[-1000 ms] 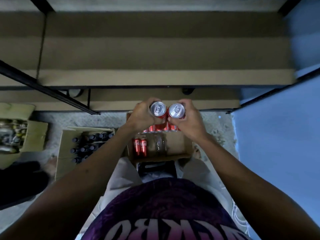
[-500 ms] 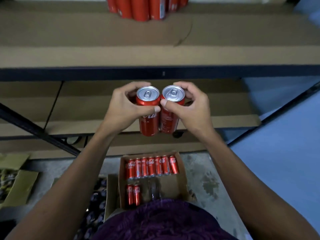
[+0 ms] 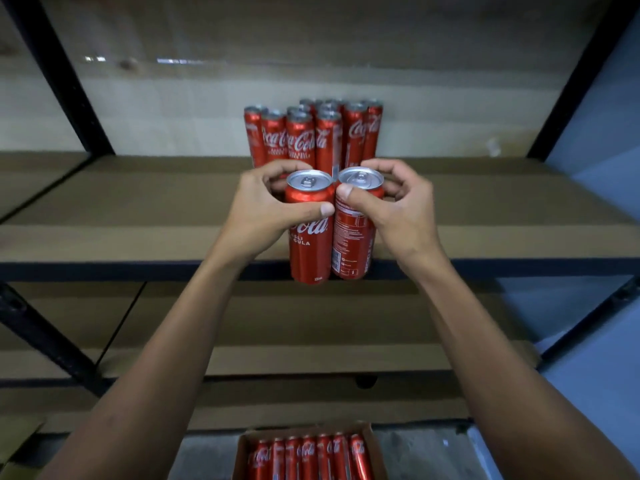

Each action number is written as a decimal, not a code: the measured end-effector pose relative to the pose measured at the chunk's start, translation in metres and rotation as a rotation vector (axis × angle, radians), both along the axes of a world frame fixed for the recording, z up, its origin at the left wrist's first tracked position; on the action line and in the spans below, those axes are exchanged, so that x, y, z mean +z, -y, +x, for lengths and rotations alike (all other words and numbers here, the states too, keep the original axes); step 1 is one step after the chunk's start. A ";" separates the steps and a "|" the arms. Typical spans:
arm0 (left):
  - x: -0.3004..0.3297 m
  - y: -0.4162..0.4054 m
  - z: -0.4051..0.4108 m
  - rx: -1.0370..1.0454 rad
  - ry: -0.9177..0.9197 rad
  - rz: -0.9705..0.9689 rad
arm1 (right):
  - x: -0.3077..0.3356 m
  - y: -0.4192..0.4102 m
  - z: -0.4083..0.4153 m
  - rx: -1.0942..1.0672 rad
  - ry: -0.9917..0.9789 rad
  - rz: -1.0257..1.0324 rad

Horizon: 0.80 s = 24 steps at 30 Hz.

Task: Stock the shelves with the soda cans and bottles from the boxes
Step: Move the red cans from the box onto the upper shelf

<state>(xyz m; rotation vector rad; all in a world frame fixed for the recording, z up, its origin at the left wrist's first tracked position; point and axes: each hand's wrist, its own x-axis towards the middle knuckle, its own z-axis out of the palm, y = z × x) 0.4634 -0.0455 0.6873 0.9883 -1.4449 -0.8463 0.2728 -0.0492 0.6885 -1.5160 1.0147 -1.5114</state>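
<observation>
Soda cans, two of them, stand upright and pressed side by side in my grip: my left hand (image 3: pixel 263 209) wraps the left can (image 3: pixel 310 233), my right hand (image 3: pixel 398 206) wraps the right can (image 3: pixel 353 233), fingers curled round the tops and thumbs across the fronts. They hang in front of the shelf (image 3: pixel 138 209), its edge behind their bottoms, short of the group of cans (image 3: pixel 311 133) standing at the back. Full, I judge them fairly heavy, stiff but dentable, with smooth sides that could slip; holding high near the rim steadies them. Compared with half a second ago, the cans have come up and forward to this shelf, and the box (image 3: pixel 308 452) below shows only its top row.
</observation>
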 end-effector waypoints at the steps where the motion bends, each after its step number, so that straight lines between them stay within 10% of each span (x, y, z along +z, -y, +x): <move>1: 0.001 0.007 -0.001 0.003 0.007 -0.004 | 0.002 0.007 0.000 -0.001 -0.005 -0.007; 24: -0.061 0.033 0.007 0.035 0.217 0.199 | -0.059 0.038 -0.013 0.045 -0.246 0.187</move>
